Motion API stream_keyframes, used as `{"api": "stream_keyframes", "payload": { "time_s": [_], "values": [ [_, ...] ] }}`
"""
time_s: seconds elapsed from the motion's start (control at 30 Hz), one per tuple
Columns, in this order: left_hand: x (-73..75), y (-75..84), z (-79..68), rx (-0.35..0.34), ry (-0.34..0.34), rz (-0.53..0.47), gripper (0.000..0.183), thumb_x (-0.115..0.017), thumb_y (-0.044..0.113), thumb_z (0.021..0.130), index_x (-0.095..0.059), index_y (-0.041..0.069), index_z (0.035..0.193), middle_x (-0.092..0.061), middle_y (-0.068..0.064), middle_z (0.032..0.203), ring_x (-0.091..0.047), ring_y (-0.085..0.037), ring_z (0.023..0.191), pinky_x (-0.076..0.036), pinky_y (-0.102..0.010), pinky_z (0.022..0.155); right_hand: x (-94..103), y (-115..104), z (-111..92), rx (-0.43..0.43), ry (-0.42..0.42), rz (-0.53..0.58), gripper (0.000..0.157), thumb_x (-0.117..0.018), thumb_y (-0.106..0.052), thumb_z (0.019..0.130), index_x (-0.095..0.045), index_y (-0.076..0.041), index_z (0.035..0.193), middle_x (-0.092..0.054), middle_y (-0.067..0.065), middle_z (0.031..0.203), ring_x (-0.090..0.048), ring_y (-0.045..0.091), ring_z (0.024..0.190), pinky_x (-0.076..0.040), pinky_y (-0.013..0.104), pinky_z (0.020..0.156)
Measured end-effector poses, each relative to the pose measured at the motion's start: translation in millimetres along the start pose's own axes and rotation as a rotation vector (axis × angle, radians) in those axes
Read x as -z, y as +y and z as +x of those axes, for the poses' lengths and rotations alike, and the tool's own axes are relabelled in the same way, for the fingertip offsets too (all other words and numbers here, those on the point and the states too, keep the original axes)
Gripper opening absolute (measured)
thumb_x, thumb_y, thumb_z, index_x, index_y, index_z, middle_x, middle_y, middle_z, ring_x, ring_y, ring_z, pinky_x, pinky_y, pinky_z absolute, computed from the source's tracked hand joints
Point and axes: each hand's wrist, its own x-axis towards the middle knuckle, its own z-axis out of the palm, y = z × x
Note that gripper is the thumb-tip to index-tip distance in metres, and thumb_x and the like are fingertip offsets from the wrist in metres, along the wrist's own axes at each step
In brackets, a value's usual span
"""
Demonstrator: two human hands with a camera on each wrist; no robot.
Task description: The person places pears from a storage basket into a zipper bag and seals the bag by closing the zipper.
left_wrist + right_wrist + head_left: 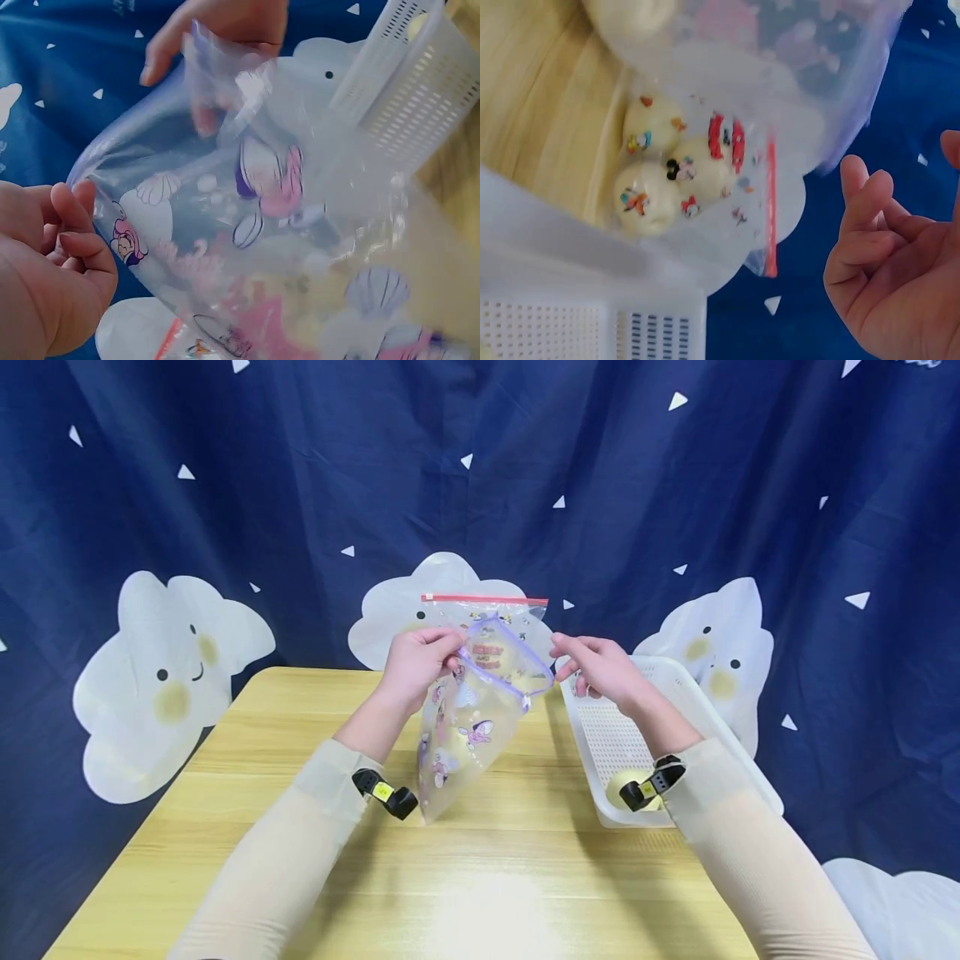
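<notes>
My left hand [422,664] pinches the rim of a clear zip bag [465,735] with a purple edge and pink cartoon prints. Held above the table, this bag gapes toward the right. My right hand [600,670] is beside the right end of its mouth, fingers loosely bent and apart from the film in the right wrist view. A pale round bun-like thing [634,22] shows through the purple-edged bag. Behind stands a second zip bag [727,202] with a red zip, containing several pale round bun-like things [646,199]; the front bag partly hides it in the head view.
A white perforated basket [720,735] stands on the right of the wooden table [300,702]. One pale round thing [626,785] lies in its near end, partly covered by the right wrist camera. A dark blue curtain [300,485] with white clouds hangs behind the table.
</notes>
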Motion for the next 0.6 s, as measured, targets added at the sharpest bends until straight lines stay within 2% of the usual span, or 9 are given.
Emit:
{"api": "stream_keyframes", "payload": {
  "time_s": [0.1, 0.3, 0.5, 0.6],
  "values": [
    [3.4, 5.0, -0.7, -0.008, 0.022, -0.001, 0.026, -0.075, 0.015, 0.105, -0.080, -0.001, 0.124, -0.068, 0.003, 0.084, -0.060, -0.004, 0.068, -0.055, -0.014, 0.067, 6.7, 9, 1, -0.023, 0.014, -0.032, 0.067, -0.056, -0.067, 0.107, -0.071, -0.007, 0.133, -0.077, 0.007, 0.096, -0.057, 0.013, 0.060, -0.037, 0.026, 0.054],
    [8.5, 3.4, 0.9, 0.036, 0.027, -0.030, 0.028, -0.076, 0.017, 0.105, -0.080, -0.001, 0.127, -0.069, 0.004, 0.082, -0.062, -0.004, 0.068, -0.053, -0.014, 0.066, 20.5, 34, 2, -0.077, 0.015, -0.104, 0.073, -0.055, -0.066, 0.108, -0.068, 0.000, 0.139, -0.078, 0.014, 0.104, -0.060, 0.014, 0.065, -0.043, 0.028, 0.057],
    [11.9, 2.9, 1.5, 0.040, 0.024, -0.032, 0.029, -0.077, 0.020, 0.105, -0.080, 0.000, 0.126, -0.068, 0.003, 0.081, -0.061, -0.006, 0.068, -0.051, -0.014, 0.065, 35.3, 57, 2, -0.111, 0.003, -0.227, 0.066, -0.055, -0.058, 0.109, -0.067, 0.000, 0.139, -0.079, 0.014, 0.105, -0.066, 0.016, 0.071, -0.047, 0.028, 0.058],
    [12.5, 2.7, 1.7, 0.038, 0.025, -0.043, 0.030, -0.077, 0.020, 0.104, -0.079, -0.001, 0.126, -0.068, 0.003, 0.080, -0.060, -0.005, 0.066, -0.051, -0.014, 0.063, 43.6, 68, -1, -0.126, -0.035, -0.299, 0.060, -0.055, -0.053, 0.111, -0.068, 0.002, 0.131, -0.078, 0.014, 0.106, -0.068, 0.017, 0.074, -0.049, 0.029, 0.060]
  ]
}}
